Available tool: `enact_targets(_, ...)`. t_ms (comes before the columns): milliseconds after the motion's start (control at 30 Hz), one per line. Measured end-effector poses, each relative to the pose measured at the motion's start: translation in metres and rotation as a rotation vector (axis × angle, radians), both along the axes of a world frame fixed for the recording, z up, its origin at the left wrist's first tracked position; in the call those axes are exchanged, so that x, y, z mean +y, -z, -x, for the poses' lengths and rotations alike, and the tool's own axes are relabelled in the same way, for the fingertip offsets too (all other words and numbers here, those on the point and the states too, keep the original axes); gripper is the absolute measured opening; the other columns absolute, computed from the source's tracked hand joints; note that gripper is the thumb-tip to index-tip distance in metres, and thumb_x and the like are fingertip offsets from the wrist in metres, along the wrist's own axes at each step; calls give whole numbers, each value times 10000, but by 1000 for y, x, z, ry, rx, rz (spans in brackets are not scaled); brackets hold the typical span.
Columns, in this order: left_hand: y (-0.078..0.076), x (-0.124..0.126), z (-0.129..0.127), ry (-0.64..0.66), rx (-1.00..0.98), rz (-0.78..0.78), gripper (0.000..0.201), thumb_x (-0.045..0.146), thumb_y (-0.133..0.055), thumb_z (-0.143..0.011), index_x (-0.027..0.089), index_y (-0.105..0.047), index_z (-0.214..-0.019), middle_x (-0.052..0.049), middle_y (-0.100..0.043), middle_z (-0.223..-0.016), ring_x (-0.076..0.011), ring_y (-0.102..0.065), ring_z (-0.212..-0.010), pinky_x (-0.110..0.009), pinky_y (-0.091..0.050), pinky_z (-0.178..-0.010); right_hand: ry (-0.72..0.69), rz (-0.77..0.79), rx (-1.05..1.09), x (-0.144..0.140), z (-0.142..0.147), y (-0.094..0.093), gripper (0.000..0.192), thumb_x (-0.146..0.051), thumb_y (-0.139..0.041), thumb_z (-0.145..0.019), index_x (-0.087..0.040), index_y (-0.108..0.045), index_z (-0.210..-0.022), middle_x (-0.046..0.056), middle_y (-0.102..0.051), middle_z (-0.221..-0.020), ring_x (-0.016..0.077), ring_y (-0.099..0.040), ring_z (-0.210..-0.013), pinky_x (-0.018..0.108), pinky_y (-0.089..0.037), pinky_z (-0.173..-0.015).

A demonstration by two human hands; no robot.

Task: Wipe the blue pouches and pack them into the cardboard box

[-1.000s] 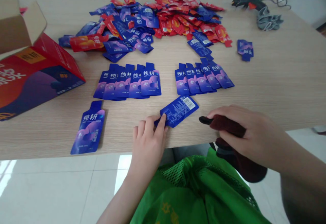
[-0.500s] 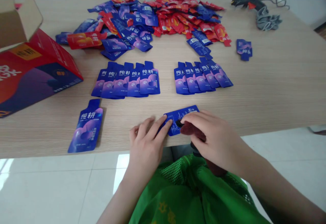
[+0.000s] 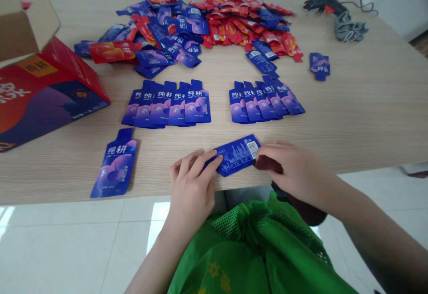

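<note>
A blue drink pouch (image 3: 236, 155) lies back side up near the table's front edge, its printed text and barcode showing. My left hand (image 3: 194, 178) holds it against the table, fingertips on its left end. In my right hand (image 3: 294, 173) is a bunched dark red cloth (image 3: 269, 163) with black parts; the closed fingers grip it at the pouch's right end. The cloth's lower part hangs over the table edge. Another blue pouch (image 3: 115, 164) lies front side up to the left. Behind are two overlapping rows of blue pouches, a left row (image 3: 167, 104) and a right row (image 3: 265, 100).
A heap of red and blue pouches (image 3: 227, 31) spreads across the back. At the left stands an open red and blue carton (image 3: 63, 84). A single blue pouch (image 3: 320, 65) lies at the right, below a black glue gun (image 3: 326, 3) and a grey ruffled fabric piece (image 3: 349, 28).
My right hand has slid right with the cloth, from the middle of the pouch to its right end, uncovering the barcode. My left hand stays on the pouch.
</note>
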State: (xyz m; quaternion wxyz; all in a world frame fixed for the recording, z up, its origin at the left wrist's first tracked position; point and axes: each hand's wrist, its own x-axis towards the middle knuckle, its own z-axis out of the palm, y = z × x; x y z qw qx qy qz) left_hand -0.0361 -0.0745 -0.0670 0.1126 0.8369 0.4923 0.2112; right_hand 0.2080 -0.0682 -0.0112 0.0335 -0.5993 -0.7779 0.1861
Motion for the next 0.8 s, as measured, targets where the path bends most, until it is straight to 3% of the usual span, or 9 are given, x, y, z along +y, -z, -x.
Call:
enact_targets(133,-2,0,-4,16,130,-16,666,2,-503,-798,288,-564,-1396,-68,-606,-1359,-345,-476,-1196,-534,-375,-897,51,-157,-91,3,-9,-10,237,-55,-552,-773,-203,-662,-921,46,-695,-930,257,-630,-875,365,-429,-684)
enact_targets(267,-4,0,-7,24,188,-13,768,-12,-505,-743,369,-561,-1408,-88,-570,-1358,-364,-462,-1175,-550,-387,-889,-7,-347,124,9,22,-12,278,-38,-556,-788,-171,-649,-1014,75,-697,-1088,259,-628,-993,375,-485,-817)
enact_targets(400,-4,0,-5,8,188,9,749,-7,-491,-766,368,-560,-1411,-86,-569,-1351,-343,-462,-1164,-538,-394,-897,-110,-304,150,16,41,4,282,-28,-526,-836,-148,-652,-1057,86,-696,-1115,277,-612,-1044,407,-491,-895)
enact_targets(567,-6,1,-3,39,164,36,650,64,-505,-841,354,-548,-1422,-85,-566,-1354,-337,-456,-1155,-533,-390,-900,98,-196,96,15,9,15,292,-75,-566,-829,-165,-635,-1099,81,-701,-1083,273,-642,-986,399,-504,-851)
enact_targets(800,-8,6,6,136,68,-31,378,199,-526,-950,265,-633,-1307,-87,-649,-1235,-306,-522,-1124,-491,-378,-902,196,-220,44,6,-25,-16,230,-208,-573,-833,-210,-663,-1045,64,-729,-926,261,-679,-812,365,-498,-722)
